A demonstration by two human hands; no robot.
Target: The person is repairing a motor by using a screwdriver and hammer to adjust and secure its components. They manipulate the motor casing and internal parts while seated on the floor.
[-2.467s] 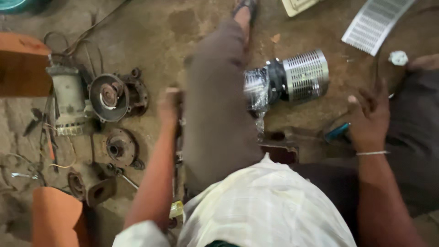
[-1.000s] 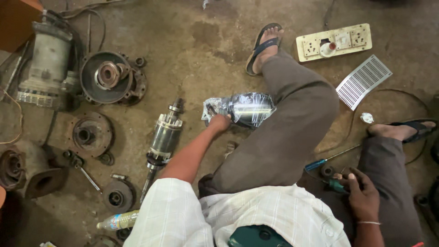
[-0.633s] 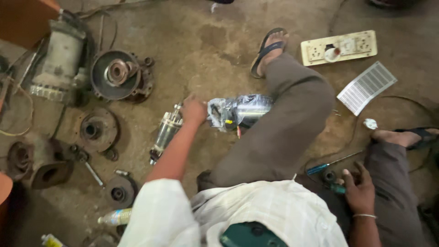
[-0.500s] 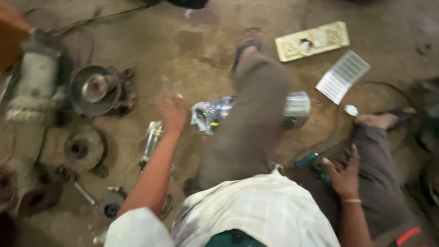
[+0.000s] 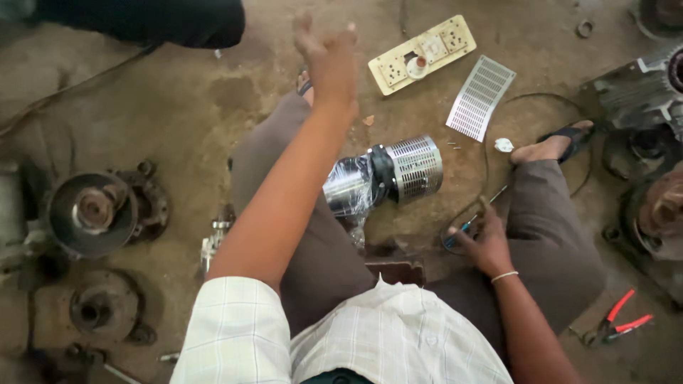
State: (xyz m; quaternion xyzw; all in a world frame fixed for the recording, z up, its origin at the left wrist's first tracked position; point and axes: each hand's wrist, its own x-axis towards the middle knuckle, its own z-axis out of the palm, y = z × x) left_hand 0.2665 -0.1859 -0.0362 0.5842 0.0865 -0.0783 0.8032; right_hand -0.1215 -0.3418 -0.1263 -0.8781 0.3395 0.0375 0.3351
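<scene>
Screwdriver (image 5: 475,219) under right hand (image 5: 484,245), fingers curled on it; left hand (image 5: 329,60) raised, fingers spread.

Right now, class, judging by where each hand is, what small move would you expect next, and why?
Probably the left hand, raised open and empty in the air, should come back down to the shiny pump cylinder lying on the floor between the legs. The right hand already rests on the screwdriver, so steadying the cylinder seems the sensible next step.

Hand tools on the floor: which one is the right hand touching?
The blue-handled screwdriver, lying under the right hand's fingertips between the legs. The red-handled pliers lie apart, untouched, beyond the right knee.
</scene>
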